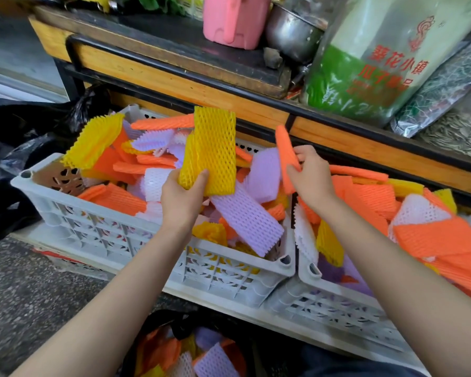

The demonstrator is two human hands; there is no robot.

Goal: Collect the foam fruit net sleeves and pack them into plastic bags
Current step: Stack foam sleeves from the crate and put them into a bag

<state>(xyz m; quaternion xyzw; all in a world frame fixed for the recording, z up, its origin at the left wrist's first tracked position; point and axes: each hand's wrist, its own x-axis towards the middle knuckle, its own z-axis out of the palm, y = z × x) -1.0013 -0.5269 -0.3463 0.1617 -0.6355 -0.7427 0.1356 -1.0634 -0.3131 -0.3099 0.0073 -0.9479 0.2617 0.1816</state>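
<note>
1. Nearest, at 6 o'clock, a black plastic bag [178, 326] lies open with orange, purple and yellow foam sleeves [215, 360] inside.
2. Two white crates touch at their corners: the left crate [98, 229] at 8 o'clock and the right crate [335, 306] at 4 o'clock. Both are heaped with loose sleeves.
3. Near centre, the left hand [182, 197] clasps the lower end of the upright yellow sleeves [215, 148].
4. At its 3 o'clock, the right hand [313, 175] pinches an orange sleeve [286, 153], raised over the crates.
5. Farthest, at 12 o'clock, a wooden shelf [174, 83] bears a pink container [234, 20] and a metal pot [291, 34].
</note>
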